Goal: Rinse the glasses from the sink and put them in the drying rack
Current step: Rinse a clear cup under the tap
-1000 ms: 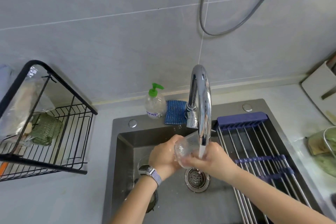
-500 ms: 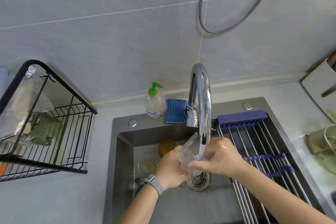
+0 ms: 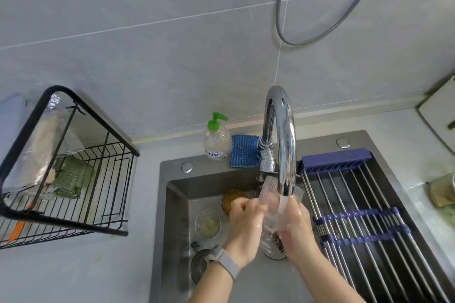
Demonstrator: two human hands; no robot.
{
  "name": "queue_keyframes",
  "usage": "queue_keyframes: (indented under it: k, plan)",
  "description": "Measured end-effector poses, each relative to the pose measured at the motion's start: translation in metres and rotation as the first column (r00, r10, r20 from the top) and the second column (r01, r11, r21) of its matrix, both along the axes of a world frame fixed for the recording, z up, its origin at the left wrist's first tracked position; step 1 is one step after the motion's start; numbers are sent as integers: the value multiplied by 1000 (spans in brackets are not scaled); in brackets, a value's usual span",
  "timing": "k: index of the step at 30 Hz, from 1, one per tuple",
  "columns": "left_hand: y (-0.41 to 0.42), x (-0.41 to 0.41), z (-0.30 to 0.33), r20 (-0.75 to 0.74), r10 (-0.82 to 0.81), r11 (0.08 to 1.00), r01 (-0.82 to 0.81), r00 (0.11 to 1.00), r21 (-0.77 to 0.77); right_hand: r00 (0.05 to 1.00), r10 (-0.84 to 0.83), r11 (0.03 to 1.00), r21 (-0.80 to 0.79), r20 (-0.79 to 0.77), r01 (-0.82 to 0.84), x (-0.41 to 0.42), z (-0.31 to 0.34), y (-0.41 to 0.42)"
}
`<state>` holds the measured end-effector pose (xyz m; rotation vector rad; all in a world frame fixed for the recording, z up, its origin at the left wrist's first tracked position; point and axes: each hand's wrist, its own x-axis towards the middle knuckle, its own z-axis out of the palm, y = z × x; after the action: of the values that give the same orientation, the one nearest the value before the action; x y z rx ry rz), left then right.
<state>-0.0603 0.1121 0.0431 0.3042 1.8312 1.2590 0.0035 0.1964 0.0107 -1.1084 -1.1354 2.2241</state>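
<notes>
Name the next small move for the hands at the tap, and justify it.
Probably tip the glass to drain: both the left hand and the right hand hold it under the tap's running water, and the rack waits left.

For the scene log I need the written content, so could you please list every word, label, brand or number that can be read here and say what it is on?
Soap bottle: its label carries blue print, seemingly a couple of characters, too small and blurred to read.
Plastic bag in the black wire rack: no print can be made out.
Nothing else in view shows any text, number or sign.
</notes>
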Motion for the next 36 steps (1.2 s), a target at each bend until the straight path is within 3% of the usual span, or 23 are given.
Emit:
queue_keyframes:
  k: [3, 7, 9, 12, 16, 19, 22, 26, 31, 34, 36]
  plan:
    - [14, 5, -4, -174, 224, 966, -243, 959, -94, 998, 36, 996, 85, 45, -40, 3, 3, -9]
    - [28, 31, -10, -330, 123, 990, -140, 936, -29, 982, 83, 992, 77, 170, -97, 6, 2, 2]
    - [32, 29, -17, -234, 86, 994, -98, 969, -42, 980, 38, 998, 33, 194, -46, 10, -3, 6]
    - [36, 14, -27, 27, 265, 963, -264, 964, -54, 963, 67, 998, -12, 262, -66, 12, -3, 2]
    - [42, 23, -21, -78, 183, 980, -189, 980, -64, 957, 16, 1000, -4, 288, -16, 12, 2, 5]
    - [43, 15, -18, 96, 285, 956, -276, 954, -99, 946, 74, 997, 11, 316, -82, 13, 4, 3]
    - [42, 15, -20, 69, 161, 985, -155, 985, -81, 930, 72, 997, -3, 360, -77, 14, 7, 4]
    - [40, 13, -31, 151, 194, 970, -167, 969, -176, 930, 131, 991, -15, 343, -134, 19, 12, -1]
    - [24, 25, -22, 121, 54, 999, -52, 991, -16, 940, 70, 998, -20, 334, -67, 18, 12, 3]
    - [1, 20, -21, 274, -10, 1000, 6, 962, 18, 975, 35, 998, 52, 219, -48, 20, 14, -6]
    - [-12, 23, -23, 383, -12, 999, -7, 924, 50, 985, 26, 976, 208, 168, -61, 24, 9, -9]
